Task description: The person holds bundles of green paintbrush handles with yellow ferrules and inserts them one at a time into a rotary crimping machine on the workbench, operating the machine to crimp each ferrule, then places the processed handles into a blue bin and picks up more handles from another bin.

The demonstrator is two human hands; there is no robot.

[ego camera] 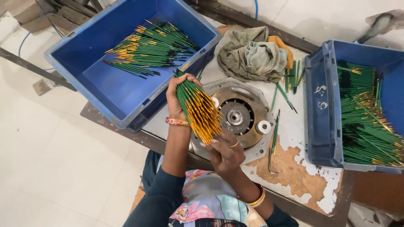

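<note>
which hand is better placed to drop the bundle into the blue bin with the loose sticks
Probably left. The left hand already grips the bundle right beside the left blue bin; the right hand only touches its gold tips, farther away.

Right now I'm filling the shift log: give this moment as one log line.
left hand: grips bundle of green sticks | right hand: at bundle's gold tips | over round metal fixture

bundle (198, 109) in left hand (176, 98) | crates (105, 80) either side | cloth (252, 52) behind
</note>
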